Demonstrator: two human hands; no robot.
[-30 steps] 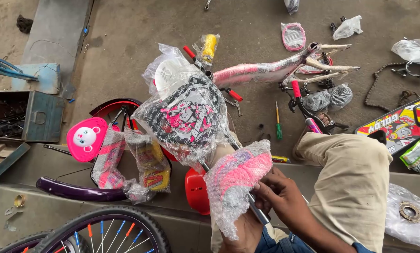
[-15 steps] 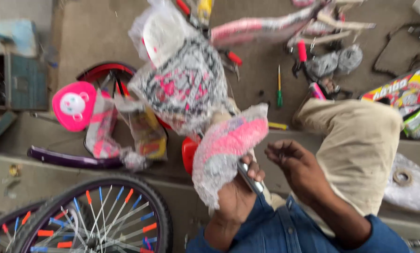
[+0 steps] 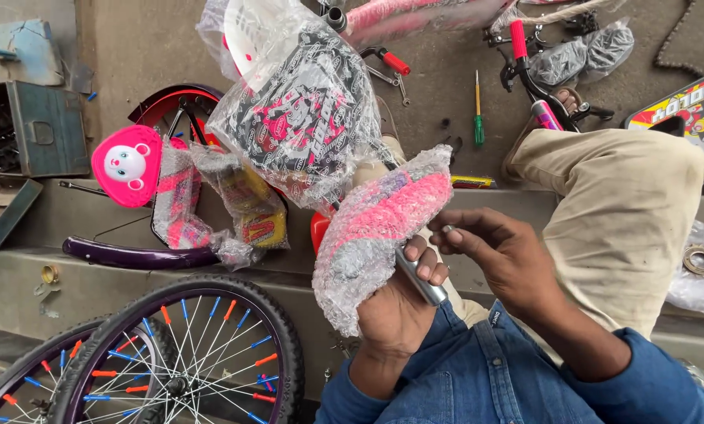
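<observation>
My left hand [image 3: 399, 302] grips the metal post [image 3: 419, 279] of a pink bicycle saddle [image 3: 379, 228] wrapped in bubble film, holding it up over my lap. My right hand [image 3: 499, 255] sits just right of the post, fingers curled, its fingertips touching the post's upper end. A plastic-wrapped patterned part [image 3: 305, 118] lies on the ground directly behind the saddle. My knee in beige trousers [image 3: 627, 212] rises at the right.
A spoked bicycle wheel [image 3: 187, 357] leans at the lower left. A pink bear-face piece [image 3: 126, 165], a purple mudguard [image 3: 136, 255], wrapped parts [image 3: 246, 208], a green screwdriver [image 3: 478, 110], a pink frame [image 3: 415, 16] and a metal box [image 3: 30, 129] are scattered around.
The view has tilted down and come closer. My right hand has moved in from the right onto the post's top; my left hand keeps holding the saddle.
</observation>
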